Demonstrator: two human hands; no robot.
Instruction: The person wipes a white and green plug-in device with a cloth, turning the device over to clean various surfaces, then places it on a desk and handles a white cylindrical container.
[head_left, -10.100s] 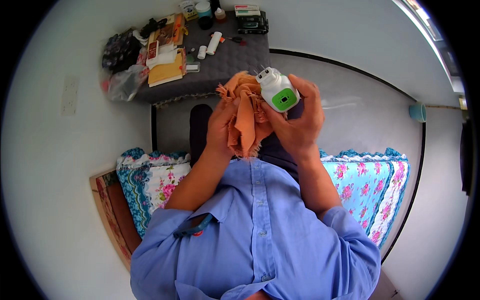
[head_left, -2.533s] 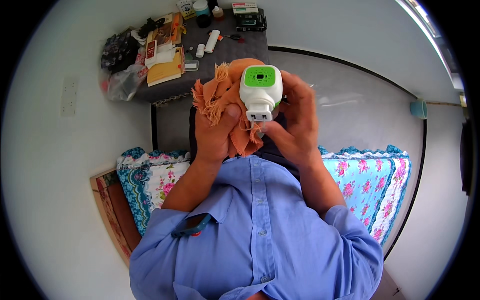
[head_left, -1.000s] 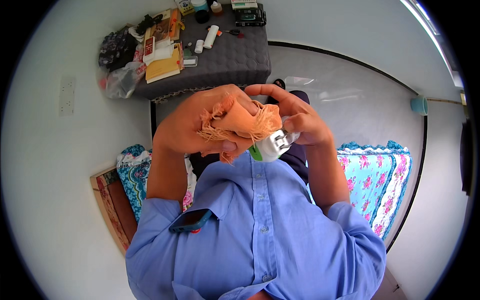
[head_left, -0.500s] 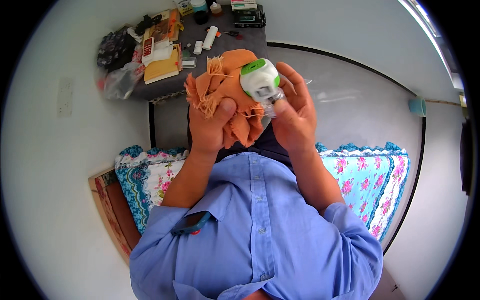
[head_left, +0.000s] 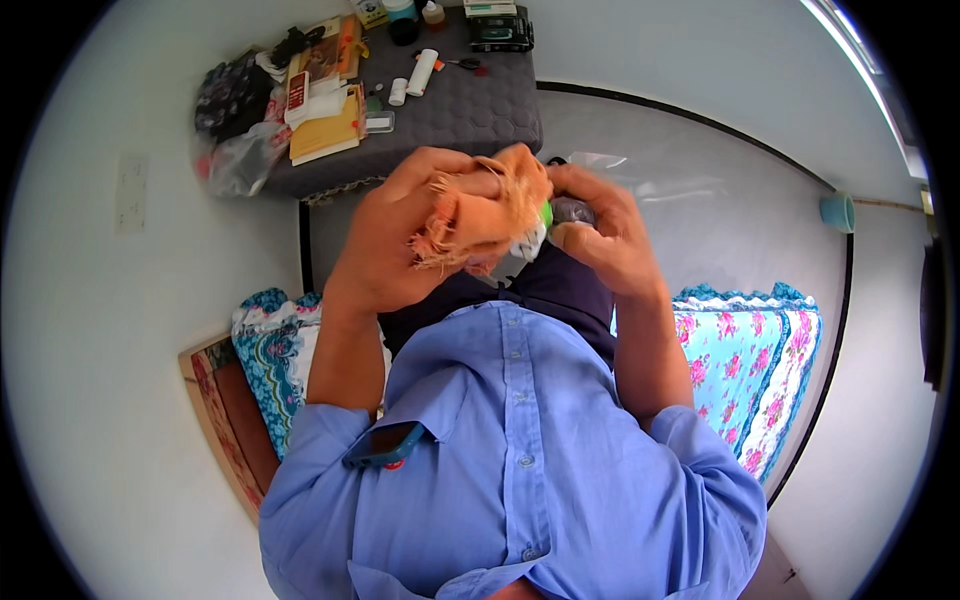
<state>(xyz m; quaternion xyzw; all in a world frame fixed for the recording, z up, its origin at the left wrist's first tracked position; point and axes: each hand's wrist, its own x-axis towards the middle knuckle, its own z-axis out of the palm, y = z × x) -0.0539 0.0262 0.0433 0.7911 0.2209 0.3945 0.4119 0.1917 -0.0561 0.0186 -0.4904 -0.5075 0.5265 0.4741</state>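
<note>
A crumpled orange cloth (head_left: pixel 470 225) with frayed, fringed edges is bunched in my left hand (head_left: pixel 378 245), whose fingers are closed round it. The cloth is pressed against a small white-and-green device (head_left: pixel 530 243) and covers most of it. My right hand (head_left: pixel 622 245) pinches the device's clear, rounded plastic end (head_left: pixel 573 212) between thumb and fingers. Both hands are held in front of me, above my lap. What kind of device it is I cannot make out.
Ahead on the left stands a grey padded table (head_left: pixel 480 110) with books, a white bottle (head_left: pixel 422 72), scissors and plastic bags. Floral-covered seating (head_left: pixel 735 365) lies on both sides of me. A phone (head_left: pixel 385 444) sits in my shirt pocket.
My left hand has turned over and brought the cloth round the device, which is now mostly covered. The device has come lower and tilted, and my right hand has moved slightly right.
</note>
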